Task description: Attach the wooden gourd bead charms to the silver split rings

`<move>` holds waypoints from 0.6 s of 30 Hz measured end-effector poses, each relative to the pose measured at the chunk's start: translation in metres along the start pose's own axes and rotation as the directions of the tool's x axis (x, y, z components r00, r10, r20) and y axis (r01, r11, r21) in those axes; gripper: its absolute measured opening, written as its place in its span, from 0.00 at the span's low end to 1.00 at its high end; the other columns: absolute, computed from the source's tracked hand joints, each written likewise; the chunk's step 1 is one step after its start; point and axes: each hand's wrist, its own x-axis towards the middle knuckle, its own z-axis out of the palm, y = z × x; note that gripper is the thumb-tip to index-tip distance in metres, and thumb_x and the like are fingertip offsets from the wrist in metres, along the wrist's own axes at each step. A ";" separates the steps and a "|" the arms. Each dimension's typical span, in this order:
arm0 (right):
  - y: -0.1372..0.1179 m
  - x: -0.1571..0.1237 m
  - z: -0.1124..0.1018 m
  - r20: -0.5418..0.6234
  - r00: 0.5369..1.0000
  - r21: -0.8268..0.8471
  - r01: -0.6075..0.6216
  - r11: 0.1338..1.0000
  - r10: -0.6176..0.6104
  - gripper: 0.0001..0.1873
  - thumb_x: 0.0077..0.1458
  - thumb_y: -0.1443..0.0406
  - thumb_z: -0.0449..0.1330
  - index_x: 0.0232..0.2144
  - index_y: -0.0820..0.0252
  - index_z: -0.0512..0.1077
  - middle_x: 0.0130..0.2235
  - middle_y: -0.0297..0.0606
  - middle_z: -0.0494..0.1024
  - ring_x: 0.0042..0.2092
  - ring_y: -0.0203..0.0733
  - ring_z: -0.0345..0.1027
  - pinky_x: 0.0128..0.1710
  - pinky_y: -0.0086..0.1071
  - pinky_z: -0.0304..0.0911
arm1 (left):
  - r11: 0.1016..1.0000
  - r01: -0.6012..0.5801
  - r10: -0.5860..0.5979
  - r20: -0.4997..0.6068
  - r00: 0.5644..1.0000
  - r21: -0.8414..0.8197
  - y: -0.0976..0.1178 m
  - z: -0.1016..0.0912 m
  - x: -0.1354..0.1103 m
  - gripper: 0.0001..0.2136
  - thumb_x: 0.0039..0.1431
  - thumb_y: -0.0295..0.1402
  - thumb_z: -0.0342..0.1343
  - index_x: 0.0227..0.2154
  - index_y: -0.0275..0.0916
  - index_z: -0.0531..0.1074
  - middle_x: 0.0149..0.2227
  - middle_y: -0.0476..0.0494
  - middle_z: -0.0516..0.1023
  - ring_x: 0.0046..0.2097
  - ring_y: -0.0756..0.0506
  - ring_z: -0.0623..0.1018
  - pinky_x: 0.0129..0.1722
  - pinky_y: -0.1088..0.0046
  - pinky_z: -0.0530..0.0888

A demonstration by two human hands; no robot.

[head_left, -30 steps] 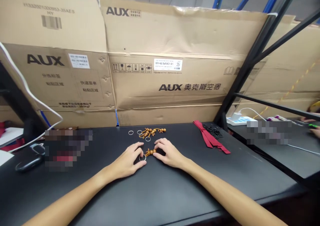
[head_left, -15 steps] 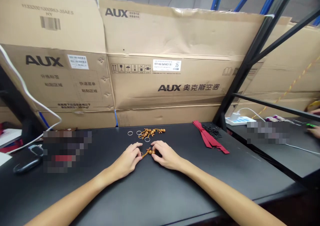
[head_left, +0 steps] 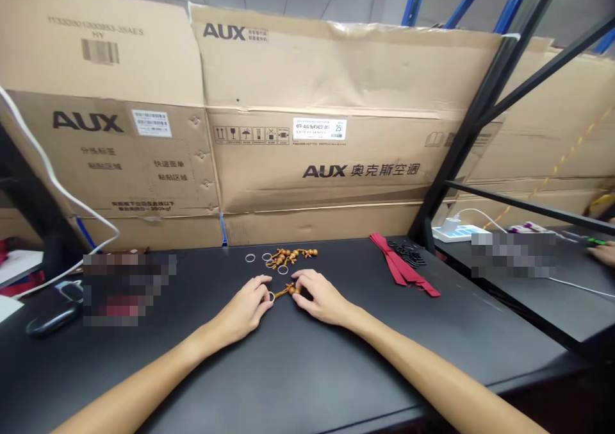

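Observation:
My left hand (head_left: 246,307) rests on the black table (head_left: 307,370), its thumb and fingers pinched on a small metal ring (head_left: 270,296). My right hand (head_left: 321,296) pinches a small brown wooden gourd charm (head_left: 290,288) right beside that ring; the two hands almost touch. Just behind them lies a little pile of the same gourd charms (head_left: 291,255) and a few loose metal rings (head_left: 250,258).
Red ribbons (head_left: 401,267) and a heap of small black parts (head_left: 407,252) lie at the right back of the table. Large cardboard boxes (head_left: 307,120) stand along the far edge. A black metal frame (head_left: 473,120) rises at the right. Another person's hand (head_left: 605,251) shows at far right.
My left fingers have closed tighter on the ring and brought it up against the charm. Both hands shifted very slightly away from me.

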 end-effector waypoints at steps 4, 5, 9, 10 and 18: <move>0.000 0.000 -0.002 0.004 1.000 0.017 0.008 1.000 -0.008 0.03 0.56 0.66 0.59 0.31 0.58 0.67 0.50 0.45 0.72 0.54 0.47 0.63 0.52 0.44 0.61 | 1.000 0.001 -0.001 0.005 1.000 -0.005 0.002 -0.001 -0.001 0.05 0.63 0.32 0.49 0.31 0.40 0.66 0.53 0.38 0.68 0.58 0.40 0.68 0.54 0.60 0.69; -0.003 -0.001 -0.003 0.023 0.999 0.047 0.041 0.998 -0.043 0.03 0.56 0.66 0.59 0.32 0.58 0.67 0.51 0.44 0.71 0.55 0.46 0.63 0.53 0.44 0.61 | 1.000 0.004 -0.004 0.006 1.000 -0.002 0.001 -0.001 -0.001 0.05 0.63 0.32 0.50 0.31 0.40 0.66 0.53 0.38 0.68 0.59 0.39 0.67 0.54 0.60 0.69; -0.010 -0.003 -0.003 0.048 0.991 0.141 0.117 0.983 -0.125 0.03 0.57 0.66 0.59 0.33 0.57 0.66 0.53 0.44 0.69 0.57 0.44 0.60 0.55 0.41 0.60 | 1.000 0.016 -0.016 0.013 1.000 0.008 -0.001 0.000 -0.001 0.06 0.64 0.32 0.49 0.31 0.39 0.66 0.55 0.37 0.67 0.59 0.39 0.67 0.56 0.59 0.67; -0.009 -0.003 -0.002 0.037 0.993 0.132 0.106 0.986 -0.112 0.03 0.57 0.66 0.59 0.32 0.57 0.66 0.53 0.44 0.70 0.57 0.44 0.60 0.55 0.42 0.60 | 1.000 0.016 -0.016 0.015 1.000 0.006 -0.001 0.000 -0.001 0.07 0.64 0.32 0.48 0.30 0.39 0.65 0.55 0.37 0.67 0.59 0.40 0.67 0.56 0.59 0.67; -0.006 0.000 -0.004 0.010 1.000 0.105 0.028 0.994 -0.029 0.03 0.57 0.65 0.58 0.31 0.58 0.67 0.52 0.45 0.70 0.56 0.46 0.61 0.55 0.44 0.59 | 1.000 0.010 -0.010 0.026 1.000 0.004 0.003 -0.002 -0.001 0.05 0.64 0.32 0.48 0.32 0.40 0.66 0.55 0.37 0.67 0.60 0.39 0.66 0.55 0.59 0.68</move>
